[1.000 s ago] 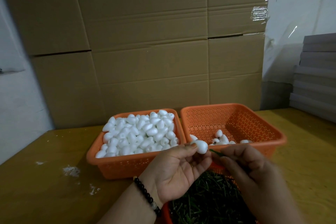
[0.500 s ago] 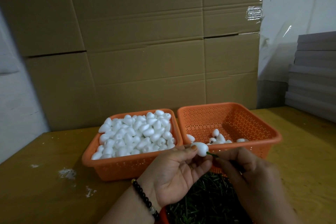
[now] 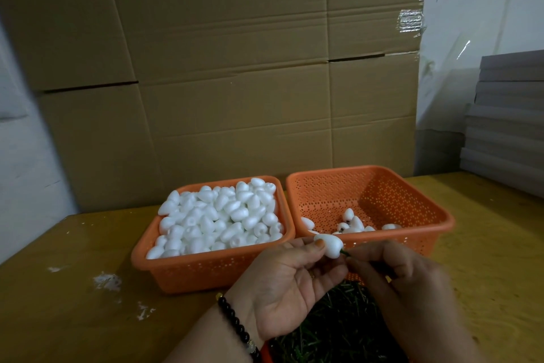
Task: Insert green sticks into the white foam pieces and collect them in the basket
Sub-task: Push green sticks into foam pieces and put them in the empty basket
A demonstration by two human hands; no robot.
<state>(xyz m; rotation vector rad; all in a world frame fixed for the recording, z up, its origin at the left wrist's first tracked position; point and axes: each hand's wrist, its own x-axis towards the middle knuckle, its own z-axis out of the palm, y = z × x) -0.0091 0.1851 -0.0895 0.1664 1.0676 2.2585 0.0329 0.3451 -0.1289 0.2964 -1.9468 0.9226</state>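
A wall of brown cardboard cartons [image 3: 223,68] stands behind a yellowish wooden worktop [image 3: 59,289], with a stack of grey boards [image 3: 506,115] at the far right.

One white foam piece [image 3: 329,245] is held over the near edge of the worktop, pinched between the thumb and fingers [image 3: 319,243] of the left hand [image 3: 288,283], whose palm faces up. One green stick [image 3: 345,252] pokes out of the foam piece's right end; the right hand [image 3: 403,283] pinches it with curled fingers [image 3: 371,253], so only a short length shows between foam and fingertips. The two hands nearly touch.

Just beyond the fingers sit two orange perforated baskets side by side, their rims touching. The right basket [image 3: 412,200], directly past the right hand, holds a small scatter of finished foam pieces [image 3: 353,224], about eight, lying along its near side; some are partly hidden by the rim, so the count is not exact. The left basket [image 3: 206,271], beyond and left of the left hand, is heaped with plain foam pieces [image 3: 223,215], too many to count.

Below the hands lies a dark mass of loose green sticks [image 3: 332,327] in a container whose orange rim shows at one corner.

A black bead bracelet [image 3: 238,327] circles the left wrist. Left of the hands, three small patches of white crumbs [image 3: 107,280] dot the worktop.
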